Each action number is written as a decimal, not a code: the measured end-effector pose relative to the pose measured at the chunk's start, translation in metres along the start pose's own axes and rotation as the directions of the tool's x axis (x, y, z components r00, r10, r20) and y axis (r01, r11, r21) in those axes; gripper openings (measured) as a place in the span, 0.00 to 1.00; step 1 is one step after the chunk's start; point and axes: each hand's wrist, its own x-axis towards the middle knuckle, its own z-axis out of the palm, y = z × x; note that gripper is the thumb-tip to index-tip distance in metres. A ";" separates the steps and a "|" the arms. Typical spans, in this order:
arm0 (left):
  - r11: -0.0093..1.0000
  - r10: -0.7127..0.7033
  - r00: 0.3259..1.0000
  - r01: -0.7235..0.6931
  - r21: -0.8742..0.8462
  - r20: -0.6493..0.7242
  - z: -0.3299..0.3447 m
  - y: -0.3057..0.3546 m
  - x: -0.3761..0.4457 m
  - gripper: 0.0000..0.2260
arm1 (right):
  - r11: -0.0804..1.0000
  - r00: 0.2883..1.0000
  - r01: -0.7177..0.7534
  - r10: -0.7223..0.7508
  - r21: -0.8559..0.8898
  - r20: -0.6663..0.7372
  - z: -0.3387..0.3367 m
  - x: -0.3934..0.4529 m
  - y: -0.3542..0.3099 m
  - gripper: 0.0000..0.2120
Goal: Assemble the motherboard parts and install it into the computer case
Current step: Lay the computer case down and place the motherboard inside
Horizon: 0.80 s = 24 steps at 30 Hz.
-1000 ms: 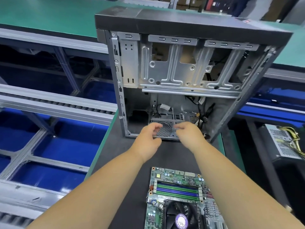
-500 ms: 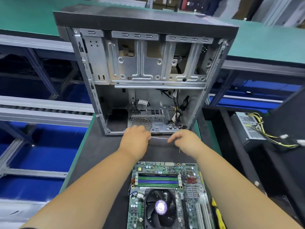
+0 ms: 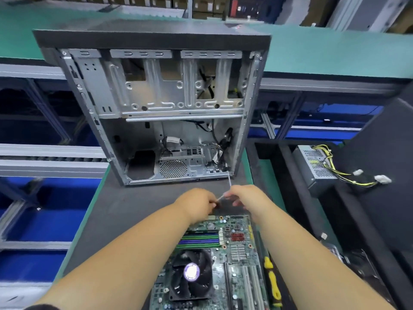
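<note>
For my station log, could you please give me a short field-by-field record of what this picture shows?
case: open computer case upright on the dark mat, no board inside
motherboard: motherboard flat on the mat in front of the case, fan cooler fitted
left hand: left hand pinches one end of a thin pale strip
right hand: right hand grips the same strip; what the strip is cannot be told
beside board: yellow-handled tool on its right
far right: power supply with yellow cables
</note>
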 end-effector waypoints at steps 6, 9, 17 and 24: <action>0.992 0.061 0.998 -0.063 -0.106 -0.025 0.015 0.048 0.015 0.08 | 0.968 0.989 0.086 -0.111 -0.235 -0.093 -0.021 -0.003 0.010 0.18; 0.978 0.025 0.997 -0.038 -0.206 -0.067 0.020 0.052 0.020 0.05 | 0.983 0.992 0.128 -0.129 -0.134 0.005 -0.037 -0.007 0.020 0.10; 0.776 -0.157 0.972 0.010 -0.630 -0.177 0.024 0.057 0.036 0.09 | 0.956 0.957 0.289 -0.287 0.048 -0.032 -0.070 -0.011 0.049 0.04; 0.857 -0.263 0.962 0.196 -0.476 -0.078 0.023 0.056 0.047 0.31 | 0.929 0.845 0.007 -0.203 -0.369 -0.495 -0.099 0.005 0.070 0.23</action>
